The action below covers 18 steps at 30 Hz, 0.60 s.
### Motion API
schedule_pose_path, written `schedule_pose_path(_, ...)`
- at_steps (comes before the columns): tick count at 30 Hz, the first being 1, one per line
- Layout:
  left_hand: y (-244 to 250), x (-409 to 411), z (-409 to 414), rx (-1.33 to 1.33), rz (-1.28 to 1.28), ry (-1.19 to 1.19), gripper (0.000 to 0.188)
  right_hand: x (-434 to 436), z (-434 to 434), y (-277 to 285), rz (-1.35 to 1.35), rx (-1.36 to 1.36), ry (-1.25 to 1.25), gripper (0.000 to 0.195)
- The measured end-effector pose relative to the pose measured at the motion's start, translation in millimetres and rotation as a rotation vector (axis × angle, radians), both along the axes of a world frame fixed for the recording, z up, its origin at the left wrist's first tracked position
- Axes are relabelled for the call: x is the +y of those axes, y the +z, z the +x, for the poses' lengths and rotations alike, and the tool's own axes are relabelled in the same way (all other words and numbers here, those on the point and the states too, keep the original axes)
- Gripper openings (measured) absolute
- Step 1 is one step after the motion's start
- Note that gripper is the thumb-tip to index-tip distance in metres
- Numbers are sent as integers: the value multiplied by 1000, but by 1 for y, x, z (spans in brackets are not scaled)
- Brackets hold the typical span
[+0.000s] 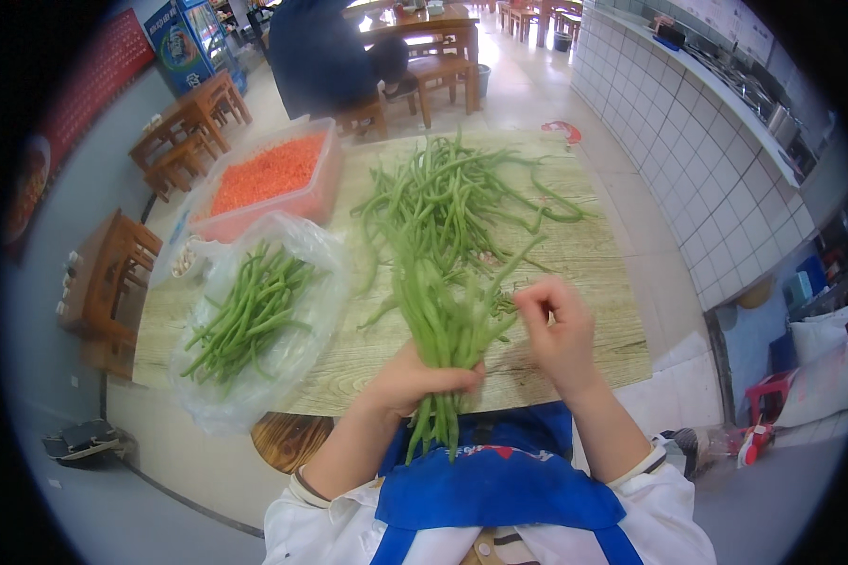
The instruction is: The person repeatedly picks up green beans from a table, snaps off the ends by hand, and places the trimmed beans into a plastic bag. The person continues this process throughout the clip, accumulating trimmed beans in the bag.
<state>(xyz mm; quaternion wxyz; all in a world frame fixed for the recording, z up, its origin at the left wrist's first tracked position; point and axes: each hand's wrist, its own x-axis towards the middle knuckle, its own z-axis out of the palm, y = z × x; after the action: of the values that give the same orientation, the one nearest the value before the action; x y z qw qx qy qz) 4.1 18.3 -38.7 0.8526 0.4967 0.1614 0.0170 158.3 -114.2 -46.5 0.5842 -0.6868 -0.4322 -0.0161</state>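
My left hand (pixel 424 378) is wrapped around a bunch of green beans (pixel 434 314) just above the table's near edge. The upper ends fan out and look blurred; the lower ends hang below my fist. To the right, my right hand (pixel 562 339) has its thumb and forefinger pinched together beside the bunch. Whether a small scrap is between those fingertips is too small to tell. Small bean scraps (pixel 503 304) lie just past the bunch. A loose pile of long green beans (pixel 459 191) spreads across the far part of the wood-patterned table (pixel 601 304).
At left, an open clear plastic bag (pixel 328 282) holds more green beans (pixel 254 311). Behind it stand a plastic tub (pixel 321 180) of chopped orange-red food (pixel 272 173) and a small bowl of whitish pieces (pixel 186 261). A seated person (pixel 321 56) is beyond the table; a tiled counter (pixel 685 134) runs along the right.
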Motion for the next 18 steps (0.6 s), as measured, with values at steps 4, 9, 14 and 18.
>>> schedule_pose_path(4, -1, 15, -8, -47, -127, 65, 53, -3, 0, -13, -61, 629, 128, 11)
schedule_pose_path(9, -8, 19, -12, -80, -232, 32, 57, 3, -7, -9, 13, 936, 396, 13)
schedule_pose_path(14, -12, 20, -12, -52, -287, 24, 57, 6, -7, -2, -76, 556, 359, 7)
schedule_pose_path(18, -7, 21, -14, -44, -284, 80, 56, 2, -5, -13, -338, -292, 87, 6)
